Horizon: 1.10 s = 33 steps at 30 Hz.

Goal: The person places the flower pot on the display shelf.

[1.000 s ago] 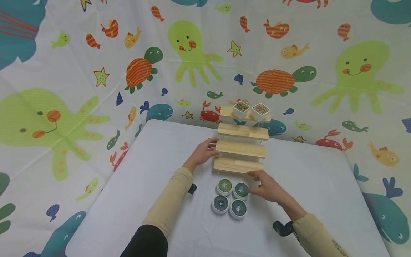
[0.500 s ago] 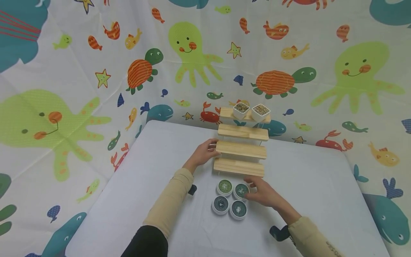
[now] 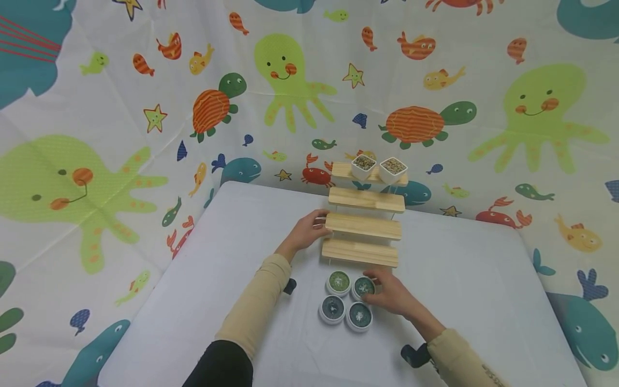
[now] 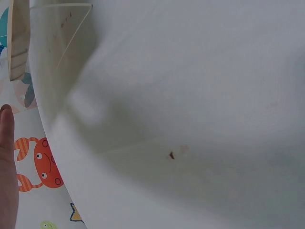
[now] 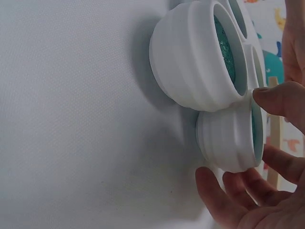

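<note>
A tiered stand [image 3: 362,226] of pale wooden boards rises at the back of the table. My left hand [image 3: 308,228] holds its left end, thumb low and fingers behind the third board from the top; in the left wrist view just one finger [image 4: 6,143] shows. Several small round white pots with green filling cluster in front of the stand. My right hand [image 3: 391,293] is around the back right pot [image 3: 364,288]. In the right wrist view, the thumb meets that pot's rim [image 5: 257,129] and the fingers lie along its opposite side. The pot stands on the table.
Two square white pots [image 3: 364,166] with grainy filling stand on the top board. Beside the gripped pot are a light green one [image 3: 338,281] and two dark ones [image 3: 332,308]. A white cloth [image 3: 483,279] covers the table; a sea-animal curtain [image 3: 338,97] hangs behind.
My right hand has moved left and toward me, from the lowest board's right end onto the back right pot. My left hand stays at the stand.
</note>
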Each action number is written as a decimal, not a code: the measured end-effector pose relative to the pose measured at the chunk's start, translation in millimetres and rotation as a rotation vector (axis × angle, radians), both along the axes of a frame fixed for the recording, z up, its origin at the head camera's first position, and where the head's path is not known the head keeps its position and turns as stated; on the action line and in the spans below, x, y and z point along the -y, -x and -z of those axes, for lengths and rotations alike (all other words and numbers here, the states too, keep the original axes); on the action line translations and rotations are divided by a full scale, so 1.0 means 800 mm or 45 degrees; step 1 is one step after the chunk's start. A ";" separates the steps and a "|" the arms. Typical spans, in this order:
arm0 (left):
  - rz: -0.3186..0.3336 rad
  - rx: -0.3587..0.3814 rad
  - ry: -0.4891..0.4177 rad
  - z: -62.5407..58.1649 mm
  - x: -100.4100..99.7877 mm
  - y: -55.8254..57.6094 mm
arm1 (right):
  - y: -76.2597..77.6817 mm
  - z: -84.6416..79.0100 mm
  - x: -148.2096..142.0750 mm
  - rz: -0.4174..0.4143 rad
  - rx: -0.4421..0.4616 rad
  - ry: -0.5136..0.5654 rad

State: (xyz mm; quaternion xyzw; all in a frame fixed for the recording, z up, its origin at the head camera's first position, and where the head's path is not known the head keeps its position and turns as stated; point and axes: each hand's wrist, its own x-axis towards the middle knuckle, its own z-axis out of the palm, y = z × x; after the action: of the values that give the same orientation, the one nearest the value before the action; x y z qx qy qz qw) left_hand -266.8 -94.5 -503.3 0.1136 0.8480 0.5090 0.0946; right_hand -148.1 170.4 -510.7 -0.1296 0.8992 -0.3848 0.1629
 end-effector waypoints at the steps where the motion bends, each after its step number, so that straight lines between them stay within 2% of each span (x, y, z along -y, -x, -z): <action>1: 0.001 -0.002 -0.005 0.000 0.000 0.000 | 0.000 0.001 0.000 0.004 -0.004 -0.009; 6: 0.006 -0.016 -0.031 0.000 0.001 -0.001 | 0.001 0.003 0.003 0.015 -0.007 -0.029; 33: 0.007 -0.019 -0.020 0.001 0.000 -0.001 | -0.001 0.010 0.008 0.026 -0.080 -0.071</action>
State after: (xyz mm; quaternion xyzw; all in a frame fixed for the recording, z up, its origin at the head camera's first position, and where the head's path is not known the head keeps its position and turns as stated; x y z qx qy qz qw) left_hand -266.1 -94.7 -503.7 0.1204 0.8443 0.5145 0.0886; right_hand -147.0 164.2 -518.4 -0.1277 0.9155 -0.3571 0.1342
